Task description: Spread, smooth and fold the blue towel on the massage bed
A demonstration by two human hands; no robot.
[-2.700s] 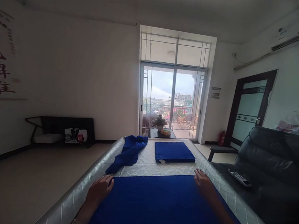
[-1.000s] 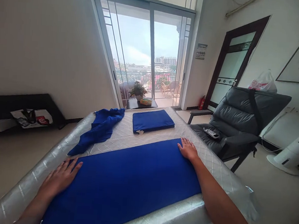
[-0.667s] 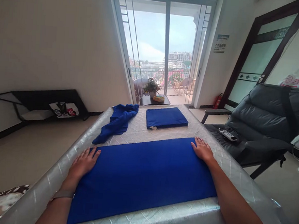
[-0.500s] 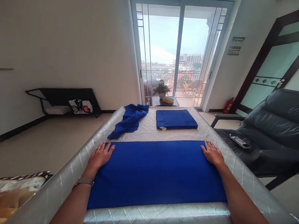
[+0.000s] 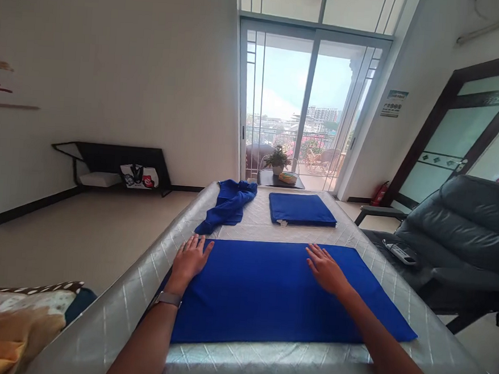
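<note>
Shifting inward on cloth (image 5: 259, 293) — right hand (image 5: 327, 270)

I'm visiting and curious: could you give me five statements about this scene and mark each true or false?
1. The left hand and the right hand are both palm-down on the spread blue cloth. True.
2. A wristband sits just behind the right hand. False: the wristband is behind the left hand.
3. The folded pile lies farther off than the spread blue cloth. True.
4. The crumpled cloth lies right of the folded pile. False: the crumpled cloth is left of it.
5. A potted plant stands before the glass doors. True.
</note>
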